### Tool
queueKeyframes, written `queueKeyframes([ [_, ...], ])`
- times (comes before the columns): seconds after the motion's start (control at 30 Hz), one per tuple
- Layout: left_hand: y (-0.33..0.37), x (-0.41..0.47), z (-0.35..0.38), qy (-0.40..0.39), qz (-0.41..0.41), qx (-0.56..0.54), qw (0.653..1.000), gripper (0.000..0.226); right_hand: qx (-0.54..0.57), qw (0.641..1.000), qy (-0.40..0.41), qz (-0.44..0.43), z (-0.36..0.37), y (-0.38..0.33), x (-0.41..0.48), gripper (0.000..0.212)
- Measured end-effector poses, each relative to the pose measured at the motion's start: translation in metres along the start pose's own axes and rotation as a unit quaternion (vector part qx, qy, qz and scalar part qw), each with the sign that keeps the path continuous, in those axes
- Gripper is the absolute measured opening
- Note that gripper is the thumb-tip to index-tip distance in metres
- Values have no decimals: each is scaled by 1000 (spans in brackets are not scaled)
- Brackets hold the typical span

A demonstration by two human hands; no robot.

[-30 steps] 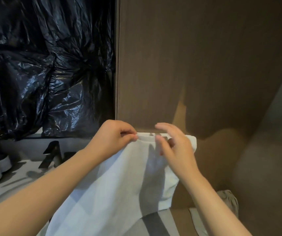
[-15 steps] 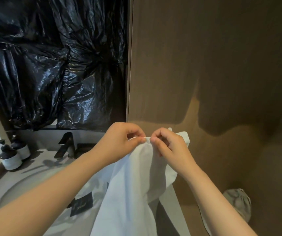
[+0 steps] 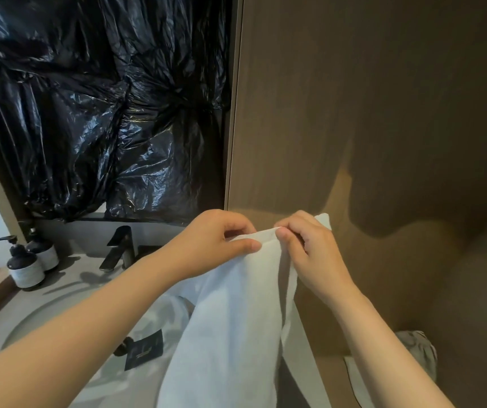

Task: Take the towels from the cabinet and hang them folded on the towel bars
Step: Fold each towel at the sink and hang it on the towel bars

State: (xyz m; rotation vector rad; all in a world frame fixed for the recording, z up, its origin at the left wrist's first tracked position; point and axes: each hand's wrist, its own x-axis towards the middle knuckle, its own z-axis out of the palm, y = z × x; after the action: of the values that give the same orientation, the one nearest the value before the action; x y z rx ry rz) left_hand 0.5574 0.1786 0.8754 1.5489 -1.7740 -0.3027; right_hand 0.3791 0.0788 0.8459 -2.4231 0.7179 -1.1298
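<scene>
Item, white towel [image 3: 236,304]: out of the cabinet, hanging in front of me beside the basin counter [image 3: 65,281], top edge pinched by my left hand [image 3: 215,240] and right hand [image 3: 310,251] close together; I judge folding under way, hanging not yet done, no towel bar visible.

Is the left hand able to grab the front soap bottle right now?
Probably not yet: the left hand pinches the top edge of the white towel beside the right hand. Nothing stands between it and the front soap bottle, so letting go should free it.
</scene>
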Motion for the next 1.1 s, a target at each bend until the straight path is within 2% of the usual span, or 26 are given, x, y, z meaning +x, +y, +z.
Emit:
queueKeyframes([
  [0.13, -17, -6, -4, -25, -45, 2, 999, 18, -22, 999, 26, -10, -12, -2, 8, 16],
  [0.4, -49, -26, 11, -13, -80, 12, 997, 11, -55, 995, 74, -37, -38, 2, 19, 18],
  [0.63, -63, -30, 31, 9, -61, 70, 996, 6, -70, 993, 94, -16, -46, 5, 20, 18],
  [0.77, -74, -31, 46, 0, -80, 102, 992, 14, -70, 991, 108, -20, -48, 4, 20, 17],
  [0.83, -80, -31, 49, 17, -102, 106, 989, 15, -76, 991, 108, -19, -49, 4, 20, 16],
  [0.97, -93, -32, 37, 54, -113, 92, 988, 37, -81, 990, 116, 0, -53, 10, 19, 15],
  [1.1, -96, -29, 17, 87, -101, 112, 985, 37, -102, 987, 126, 14, -59, 19, 17, 14],
])
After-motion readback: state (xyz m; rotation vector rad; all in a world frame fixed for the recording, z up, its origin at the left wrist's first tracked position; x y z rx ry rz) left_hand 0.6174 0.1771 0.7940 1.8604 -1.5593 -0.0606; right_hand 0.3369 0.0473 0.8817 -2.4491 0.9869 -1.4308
